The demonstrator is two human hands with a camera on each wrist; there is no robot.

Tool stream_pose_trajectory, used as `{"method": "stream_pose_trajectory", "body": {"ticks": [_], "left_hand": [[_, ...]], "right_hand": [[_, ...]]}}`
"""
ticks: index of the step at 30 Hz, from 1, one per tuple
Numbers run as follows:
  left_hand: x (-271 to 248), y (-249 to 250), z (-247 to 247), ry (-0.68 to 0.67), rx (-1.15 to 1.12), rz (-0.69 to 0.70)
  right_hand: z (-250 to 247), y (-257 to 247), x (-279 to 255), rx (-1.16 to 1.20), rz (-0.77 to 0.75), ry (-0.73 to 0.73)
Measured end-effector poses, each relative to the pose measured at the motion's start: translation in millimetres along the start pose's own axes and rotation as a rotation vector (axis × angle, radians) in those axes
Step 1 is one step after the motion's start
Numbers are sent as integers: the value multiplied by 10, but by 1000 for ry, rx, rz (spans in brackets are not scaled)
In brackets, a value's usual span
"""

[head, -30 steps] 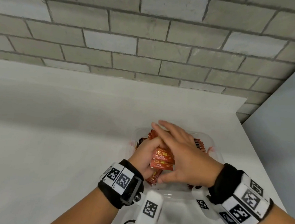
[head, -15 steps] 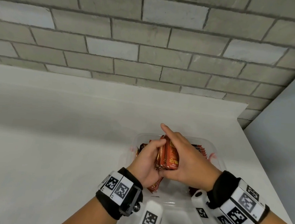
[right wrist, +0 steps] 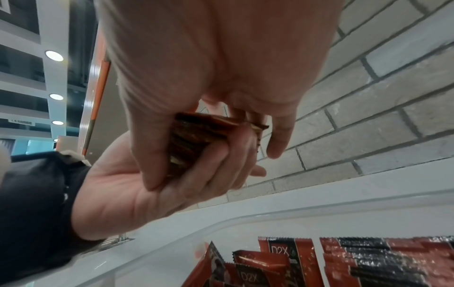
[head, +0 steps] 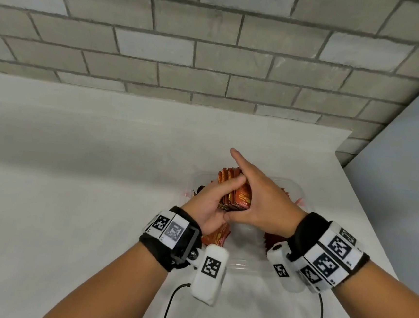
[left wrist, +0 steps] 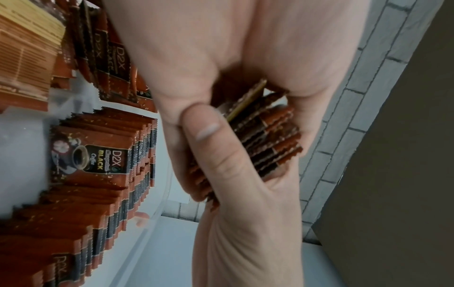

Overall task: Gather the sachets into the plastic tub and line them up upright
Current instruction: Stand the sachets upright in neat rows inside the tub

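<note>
Two hands share one load. I log the left hand (head: pixel 208 208) and the right hand (head: pixel 262 206) held together above the tub (head: pixel 294 191), both closed around one bundle of sachets (head: pixel 238 199).

- Bundle: red-brown sachets stacked face to face, standing on edge between the palms. In the left wrist view the stack (left wrist: pixel 267 141) is clamped by a thumb across its near edge.
- Left grip: fingers curled under and around the bundle (right wrist: pixel 194 139), as I see in the right wrist view.
- Right grip: thumb and curled fingers hold the bundle's other side; the index finger (head: pixel 239 159) sticks out straight, off the stack.
- Tub: clear plastic, on the white desk (head: pixel 73 197), directly under the hands.
- Tub contents: a row of sachets (left wrist: pixel 110 161) standing on edge, packed tight; more sachets (right wrist: pixel 270 268) leaning loosely nearby.
- Backdrop: grey brick wall (head: pixel 212 57).
</note>
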State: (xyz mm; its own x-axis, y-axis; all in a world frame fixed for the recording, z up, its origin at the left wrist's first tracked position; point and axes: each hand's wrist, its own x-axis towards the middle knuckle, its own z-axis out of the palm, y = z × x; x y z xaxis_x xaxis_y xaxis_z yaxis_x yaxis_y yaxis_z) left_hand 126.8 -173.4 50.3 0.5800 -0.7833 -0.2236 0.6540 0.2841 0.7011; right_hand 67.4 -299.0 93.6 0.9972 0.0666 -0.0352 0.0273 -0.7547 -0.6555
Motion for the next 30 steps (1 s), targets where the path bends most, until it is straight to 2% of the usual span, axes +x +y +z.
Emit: {"method": "stream_pose_trajectory", "body": {"ticks": [5,9,11,15,18,20,22,25,26,30], "left_hand": [[3,-68,-59,-7,-24,42],[-55,-80,-121,-25,-129,54],[-56,-76,-134,-11,-133,41],[-58,-101,-135,52,-130,24],[-52,-137,-173,86,-160,53],[-46,-138,-200,88,-212,75],[-35,-132,-224,56,-249,102],[-48,-99,-210,-21,-242,145],[-44,-97,-219,-19,-230,156],[-77,-97,-224,21,-171,173]], "right_hand": [[6,-17,-48,39,19,-24],[-83,92,-137,106,45,154],[-101,140,-147,95,90,174],[-81,179,-141,246,129,175],[-112,172,-143,263,78,381],[-130,145,-150,171,-5,502],[-102,113,-151,46,-87,424],[-9,104,-172,-107,-101,123],[-12,116,-177,-123,-94,86],[-93,130,-158,-45,-44,179]]}}
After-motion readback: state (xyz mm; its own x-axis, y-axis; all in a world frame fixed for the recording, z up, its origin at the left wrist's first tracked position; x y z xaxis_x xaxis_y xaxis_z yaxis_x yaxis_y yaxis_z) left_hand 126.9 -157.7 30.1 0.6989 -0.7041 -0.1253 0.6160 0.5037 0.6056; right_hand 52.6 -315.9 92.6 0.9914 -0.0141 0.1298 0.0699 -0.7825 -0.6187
